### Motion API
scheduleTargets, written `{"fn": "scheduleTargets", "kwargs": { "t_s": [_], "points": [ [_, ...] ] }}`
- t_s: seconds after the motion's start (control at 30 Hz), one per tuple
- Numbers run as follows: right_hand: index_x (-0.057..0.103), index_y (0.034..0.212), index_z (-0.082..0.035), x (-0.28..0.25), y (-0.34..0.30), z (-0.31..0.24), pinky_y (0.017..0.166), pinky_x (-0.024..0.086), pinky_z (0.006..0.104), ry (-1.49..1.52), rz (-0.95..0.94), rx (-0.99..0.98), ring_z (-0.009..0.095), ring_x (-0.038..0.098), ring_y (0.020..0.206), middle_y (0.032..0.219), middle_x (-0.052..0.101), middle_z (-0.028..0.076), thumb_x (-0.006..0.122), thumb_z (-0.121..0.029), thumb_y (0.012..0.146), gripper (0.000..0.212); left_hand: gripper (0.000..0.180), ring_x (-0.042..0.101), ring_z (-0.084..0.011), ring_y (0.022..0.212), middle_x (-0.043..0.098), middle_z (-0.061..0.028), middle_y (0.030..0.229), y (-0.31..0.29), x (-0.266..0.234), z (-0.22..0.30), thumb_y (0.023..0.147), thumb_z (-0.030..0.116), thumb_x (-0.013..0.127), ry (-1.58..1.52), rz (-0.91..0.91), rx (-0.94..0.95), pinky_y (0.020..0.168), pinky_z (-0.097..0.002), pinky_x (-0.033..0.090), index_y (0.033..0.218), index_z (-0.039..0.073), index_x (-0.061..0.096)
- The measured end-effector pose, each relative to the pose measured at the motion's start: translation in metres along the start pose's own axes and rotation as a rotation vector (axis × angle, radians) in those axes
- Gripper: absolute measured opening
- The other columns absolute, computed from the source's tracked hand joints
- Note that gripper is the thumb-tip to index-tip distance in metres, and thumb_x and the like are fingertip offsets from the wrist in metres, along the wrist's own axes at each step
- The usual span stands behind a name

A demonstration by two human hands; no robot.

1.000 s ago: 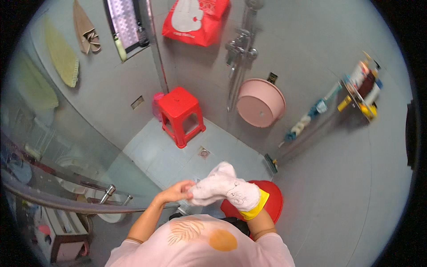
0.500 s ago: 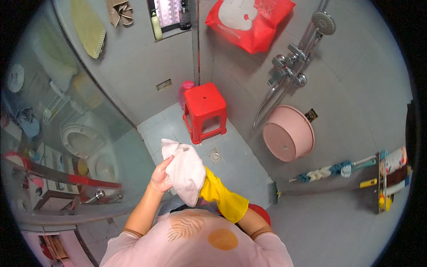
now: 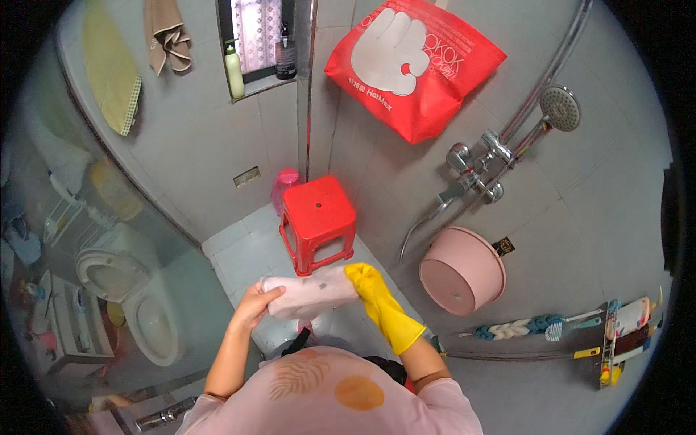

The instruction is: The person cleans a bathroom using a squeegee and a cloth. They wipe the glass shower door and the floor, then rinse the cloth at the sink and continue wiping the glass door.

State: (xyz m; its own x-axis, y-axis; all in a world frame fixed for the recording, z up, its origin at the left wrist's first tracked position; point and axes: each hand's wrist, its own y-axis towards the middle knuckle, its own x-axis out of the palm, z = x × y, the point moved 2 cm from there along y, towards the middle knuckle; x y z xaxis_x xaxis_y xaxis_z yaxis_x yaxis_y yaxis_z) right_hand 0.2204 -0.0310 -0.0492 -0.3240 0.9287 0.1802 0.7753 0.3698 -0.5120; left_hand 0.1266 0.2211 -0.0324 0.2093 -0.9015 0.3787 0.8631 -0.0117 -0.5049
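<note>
A pale pink cloth point(image 3: 313, 293) is stretched between my two hands, folded over into a band in front of my body. My bare left hand point(image 3: 255, 303) grips its left end, the thumb lying on top. On my right hand point(image 3: 371, 290) is a long yellow rubber glove, and its fingers are closed on the cloth's right end. Just beyond the cloth stands a red plastic stool point(image 3: 319, 210) on the tiled floor.
A pink basin point(image 3: 462, 272) hangs on the right wall, below the chrome shower mixer point(image 3: 478, 163). Higher up hangs a red bag point(image 3: 417, 69). A rack point(image 3: 615, 341) with brushes is at far right. To the left, a glass partition point(image 3: 145, 239) shows a toilet behind it.
The cloth, earlier hanging bunched and upright, is now pulled out sideways into a band. My gloved right hand has come up to its right end. The view has shifted upward.
</note>
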Motion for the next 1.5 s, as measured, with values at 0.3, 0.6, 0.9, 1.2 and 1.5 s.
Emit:
{"fn": "scheduleTargets", "kwargs": {
  "t_s": [0.3, 0.6, 0.9, 1.2, 1.5],
  "points": [
    [0.05, 0.121, -0.011, -0.025, 0.075, -0.062, 0.063, 0.043, 0.0242, -0.162, -0.104, 0.02, 0.01, 0.053, 0.075, 0.084, 0.057, 0.004, 0.06, -0.014, 0.083, 0.039, 0.04, 0.054, -0.0253, 0.082, 0.054, -0.013, 0.093, 0.061, -0.021, 0.003, 0.065, 0.002, 0.071, 1.011, 0.197, 0.468, 0.068, -0.0353, 0.045, 0.1, 0.006, 0.053],
    [0.054, 0.112, -0.006, -0.081, 0.286, 0.012, 0.071, 0.045, 0.0305, -0.941, 0.075, -0.058, 0.017, 0.058, 0.081, 0.092, 0.062, 0.009, 0.057, -0.031, 0.081, 0.04, 0.012, 0.056, -0.0289, 0.07, 0.056, -0.0173, 0.075, 0.104, -0.007, -0.033, 0.077, 0.011, 0.058, 0.764, 0.364, 0.355, 0.064, -0.0353, 0.044, 0.083, 0.001, 0.055],
    [0.045, 0.123, -0.008, -0.058, 0.517, 0.111, 0.075, 0.047, 0.0381, -1.096, 0.112, -0.166, 0.026, 0.062, 0.081, 0.098, 0.062, 0.016, 0.051, -0.038, 0.08, 0.053, 0.024, 0.054, -0.0144, 0.064, 0.06, -0.0094, 0.069, 0.069, -0.087, -0.172, 0.086, 0.021, 0.055, 0.36, 0.891, -0.117, 0.058, -0.0302, 0.045, 0.095, -0.001, 0.058],
    [0.036, 0.125, -0.004, -0.067, 0.61, 0.132, 0.046, 0.049, 0.0353, -1.187, -0.337, 0.245, 0.025, 0.06, 0.058, 0.086, 0.059, 0.016, 0.06, -0.033, 0.08, 0.059, 0.028, 0.058, -0.0148, 0.071, 0.063, -0.0124, 0.075, -0.01, -0.075, -0.266, 0.084, 0.022, 0.056, 0.273, 1.057, -0.406, 0.065, -0.0304, 0.047, 0.098, -0.003, 0.06],
    [0.047, 0.11, 0.002, 0.035, 0.535, 0.144, 0.042, 0.045, 0.0359, -1.142, -0.509, 0.458, 0.024, 0.06, 0.051, 0.071, 0.062, 0.016, 0.057, -0.041, 0.081, 0.053, 0.032, 0.053, -0.0111, 0.067, 0.061, -0.004, 0.075, 0.025, -0.056, -0.248, 0.085, 0.026, 0.057, 0.04, 0.998, -0.447, 0.06, -0.0282, 0.045, 0.099, -0.003, 0.06]
  ]
}}
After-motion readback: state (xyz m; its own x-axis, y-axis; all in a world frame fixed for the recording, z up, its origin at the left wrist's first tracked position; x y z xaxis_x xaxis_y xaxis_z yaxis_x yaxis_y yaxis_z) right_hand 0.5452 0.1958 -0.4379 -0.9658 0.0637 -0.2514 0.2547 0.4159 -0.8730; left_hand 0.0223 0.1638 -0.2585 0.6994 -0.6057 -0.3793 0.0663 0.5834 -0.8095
